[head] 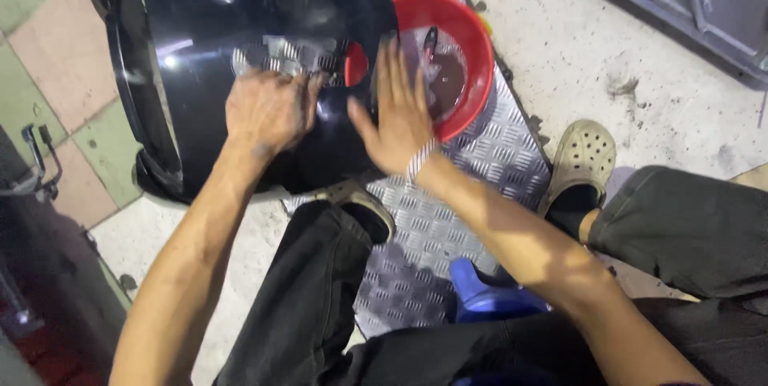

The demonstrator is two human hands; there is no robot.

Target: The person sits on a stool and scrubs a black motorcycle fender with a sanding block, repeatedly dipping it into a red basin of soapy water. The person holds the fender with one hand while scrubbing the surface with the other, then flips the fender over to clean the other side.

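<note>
**Both hands on the glossy black panel**

The left hand (268, 110) curls loosely, fingers pressed against the black panel (240, 26) lying on the floor. The right hand (398, 114) lies flat, fingers spread, gripping nothing (a red bowl (472, 42) sits just beside it on checker plate (448, 218)).

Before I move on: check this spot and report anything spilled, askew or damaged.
Nothing clearly damaged. The red basin holds murky water with a dark tool in it, beside the glossy black panel under both hands, left hand and right hand.
</note>
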